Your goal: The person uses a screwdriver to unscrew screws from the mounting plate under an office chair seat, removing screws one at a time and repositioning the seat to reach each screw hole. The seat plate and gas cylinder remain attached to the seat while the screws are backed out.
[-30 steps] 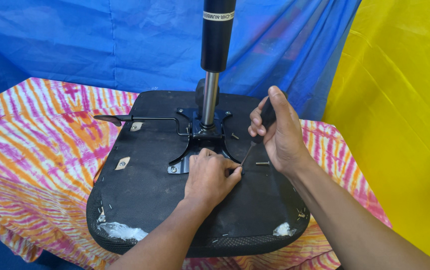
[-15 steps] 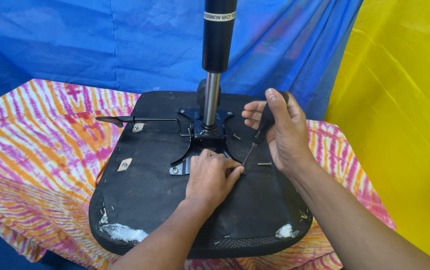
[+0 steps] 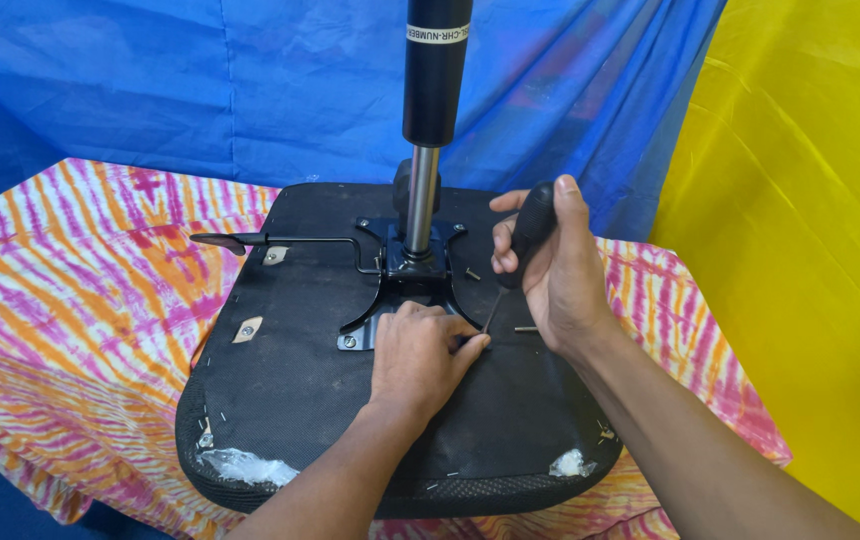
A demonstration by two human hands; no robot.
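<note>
Right hand: I saw my right hand (image 3: pixel 550 265) closed around the black handle of a screwdriver (image 3: pixel 525 240), thumb up along the grip, at about 2 o'clock from the seat's middle.
Screwdriver: its thin shaft slanted down toward 7 o'clock, the tip meeting the fingertips (image 3: pixel 475 343) of my other hand.
Left hand: my left hand (image 3: pixel 420 355) lay palm down on the seat, fingers bent and pinched at the shaft's tip; I could not tell whether it held a screw there.
Seat: the upturned black office chair seat (image 3: pixel 290 390) lay flat on the surface (image 3: pixel 60 290), which was covered by an orange and pink tie-dye cloth.
Mechanism: a black metal mounting plate (image 3: pixel 405 285) sat at the seat's 12 o'clock, just beyond my left hand, with the gas lift cylinder (image 3: pixel 432 90) standing upright from it.
Lever: a thin lever (image 3: pixel 270 240) ran from the plate toward 9 o'clock.
Loose screws: one (image 3: pixel 472 272) lay beside the plate, another (image 3: pixel 525 328) near my right wrist.
Backdrop: blue sheet (image 3: pixel 150 80) at 12 o'clock, yellow sheet (image 3: pixel 810 200) at 3 o'clock.
</note>
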